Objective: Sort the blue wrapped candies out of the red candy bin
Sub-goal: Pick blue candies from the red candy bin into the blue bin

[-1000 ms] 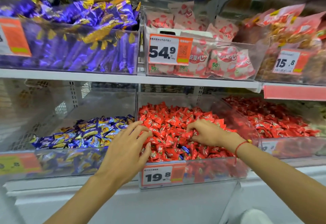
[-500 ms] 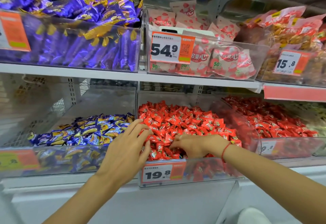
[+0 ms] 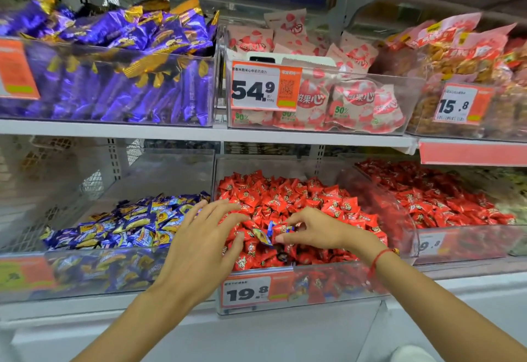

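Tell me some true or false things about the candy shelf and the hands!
1. The right hand pinches blue wrapped candies over the red candy bin. True.
2. The left hand grips a purple bar. False: its fingers are spread and hold nothing.
3. The red bin's price tag reads 19.8. True.
4. The blue candy bin sits right of the red bin. False: it sits left.
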`<act>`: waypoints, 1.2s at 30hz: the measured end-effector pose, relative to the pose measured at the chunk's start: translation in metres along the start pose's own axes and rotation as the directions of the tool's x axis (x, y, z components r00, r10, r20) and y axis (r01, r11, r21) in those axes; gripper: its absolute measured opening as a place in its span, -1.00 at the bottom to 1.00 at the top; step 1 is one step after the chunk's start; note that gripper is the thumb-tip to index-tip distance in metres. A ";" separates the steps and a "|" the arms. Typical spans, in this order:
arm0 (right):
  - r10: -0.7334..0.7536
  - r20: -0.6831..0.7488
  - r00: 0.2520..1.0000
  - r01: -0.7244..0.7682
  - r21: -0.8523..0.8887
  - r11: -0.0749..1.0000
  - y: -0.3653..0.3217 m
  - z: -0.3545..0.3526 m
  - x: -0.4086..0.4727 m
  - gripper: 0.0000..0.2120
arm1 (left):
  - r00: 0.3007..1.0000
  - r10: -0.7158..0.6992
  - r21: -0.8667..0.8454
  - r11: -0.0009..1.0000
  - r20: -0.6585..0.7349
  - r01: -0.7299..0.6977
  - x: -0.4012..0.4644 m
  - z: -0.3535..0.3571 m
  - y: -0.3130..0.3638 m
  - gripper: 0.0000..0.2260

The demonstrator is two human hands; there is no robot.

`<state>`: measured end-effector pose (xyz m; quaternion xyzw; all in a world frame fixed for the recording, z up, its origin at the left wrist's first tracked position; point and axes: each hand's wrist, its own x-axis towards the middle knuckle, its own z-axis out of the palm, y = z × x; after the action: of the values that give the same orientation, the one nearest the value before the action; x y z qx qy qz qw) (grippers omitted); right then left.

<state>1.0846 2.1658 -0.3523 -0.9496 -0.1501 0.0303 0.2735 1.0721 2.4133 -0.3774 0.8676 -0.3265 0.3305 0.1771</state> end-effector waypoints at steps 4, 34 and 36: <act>-0.044 -0.075 0.996 0.055 0.149 0.987 -0.009 -0.002 -0.013 -0.78 | 0.998 0.043 -0.027 0.999 0.052 -0.042 0.022 0.000 0.023 -0.67; 0.090 -0.072 0.993 -0.095 -0.060 0.994 -0.018 0.025 -0.005 -0.67 | 0.931 -0.366 -0.564 0.768 0.002 0.303 0.039 -0.016 0.011 -0.85; 0.100 0.019 0.995 -0.098 -0.054 0.994 -0.022 0.033 0.001 -0.72 | 0.936 -0.352 -0.567 0.771 0.002 0.291 0.036 -0.016 0.008 -0.89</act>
<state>1.0745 2.2009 -0.3689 -0.9624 -0.1065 0.0499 0.2447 1.0796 2.3999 -0.3399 0.8020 -0.2455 0.2301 0.4935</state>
